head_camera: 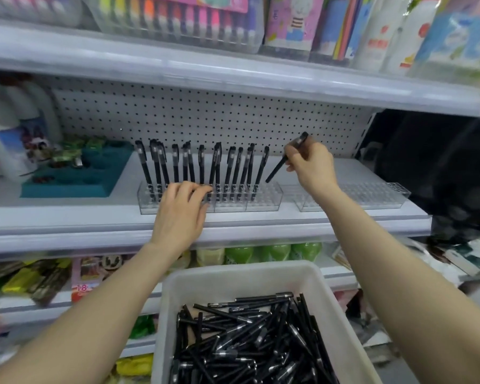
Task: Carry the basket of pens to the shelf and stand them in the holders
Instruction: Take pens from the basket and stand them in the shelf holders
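Note:
A white basket [194,275] sits low in front of me, full of loose black pens [250,339]. On the middle shelf [67,214] stands a clear holder [263,196] with several black pens [203,164] upright in it. My left hand [180,210] rests on the holder's front, fingers curled over its top edge. My right hand [312,167] pinches one black pen [279,167], tilted, its tip just above the holder's right end. A second clear holder [372,194] stands to the right with no pens in it.
A teal tray [67,187] with small items sits left of the holders, with white bottles [9,128] behind it. A pegboard [205,117] backs the shelf. Marker sets and stationery fill the shelf above. A dark bag [441,167] hangs at the right.

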